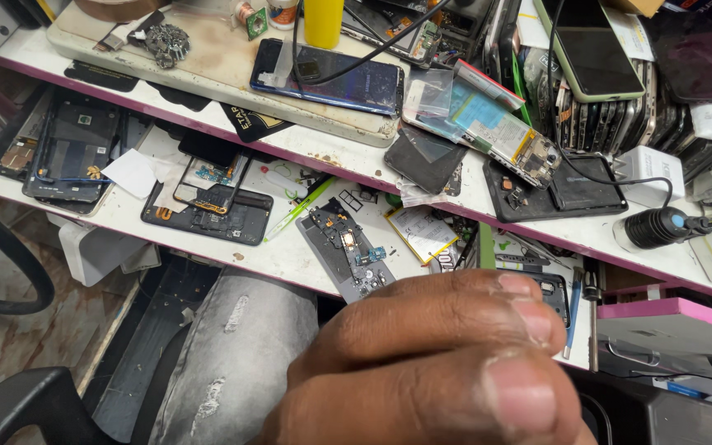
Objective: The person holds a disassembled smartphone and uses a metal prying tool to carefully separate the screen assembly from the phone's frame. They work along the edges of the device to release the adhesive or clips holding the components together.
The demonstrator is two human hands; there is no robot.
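Though blurred and pressed close to the lens, fills the bottom middle of the view: a left hand [430, 363], judged so from the way it enters low with its fingers [455, 309] pointing right and the thumb lowest. Grip drawn together, fingers lying against one another, nothing seen between them; cannot tell whether anything small is pinched underneath. Nearest to it, just up and left of the knuckles, a grey phone frame [346, 254], lying flat near the front edge of the lower counter [290, 259] with a small board and connector exposed on top. Long axis slanted from upper left to lower right, the lower end pointing toward the hand and partly hidden behind it. Apart from the grip, not touching. Beside the frame to the right, a pale yellow sheet [422, 231]; to the left, a green stick [298, 210] and an opened black phone back [208, 210]. Below the counter edge, a knee in grey jeans [241, 354]. No right hand anywhere in view.
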